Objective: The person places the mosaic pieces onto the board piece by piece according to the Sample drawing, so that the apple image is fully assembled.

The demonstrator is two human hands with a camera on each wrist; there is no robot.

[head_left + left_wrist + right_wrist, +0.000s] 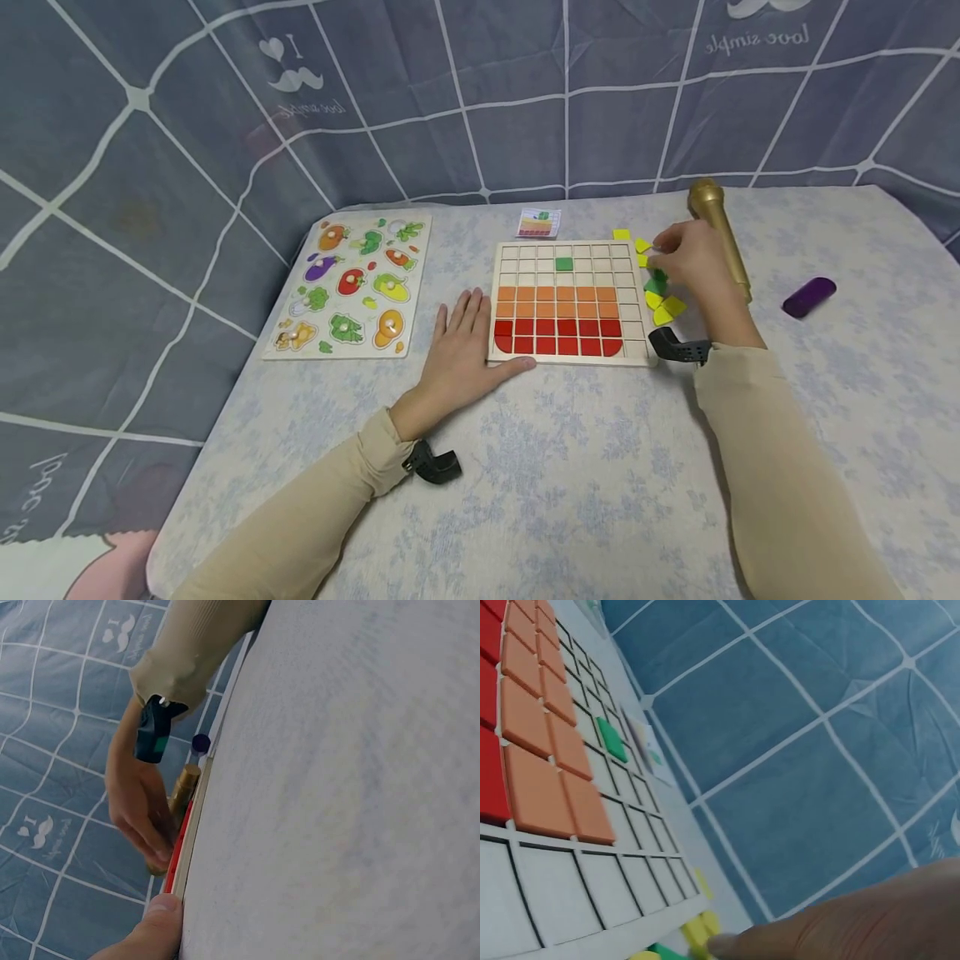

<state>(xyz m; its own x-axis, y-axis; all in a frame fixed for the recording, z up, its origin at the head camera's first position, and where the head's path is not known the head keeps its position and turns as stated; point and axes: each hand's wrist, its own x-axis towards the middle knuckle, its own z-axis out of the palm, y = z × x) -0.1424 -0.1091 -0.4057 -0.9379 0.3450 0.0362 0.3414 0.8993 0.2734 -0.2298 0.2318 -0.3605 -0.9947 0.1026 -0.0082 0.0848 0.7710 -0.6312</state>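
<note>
A wooden grid board [633, 327] lies on the table with rows of red tiles [567, 345] and orange tiles [557, 302], plus one green tile [564, 264] higher up. My left hand [459, 354] rests flat at the board's left edge, fingers straight, the thumb along its near edge. At the right side, my right hand [693, 257] reaches over a loose cluster of yellow tiles [663, 315] and green tiles [656, 284]. Thumb and forefinger look apart. In the right wrist view a fingertip [724, 945] touches or nearly touches a yellow tile [697, 934].
A small picture card [538, 222] lies behind the board. To the left is a vegetable puzzle board [342, 310]. A gold microphone [723, 233] lies beyond my right hand, with a purple object [809, 297] farther right. A grey patterned curtain [517, 100] hangs behind the table.
</note>
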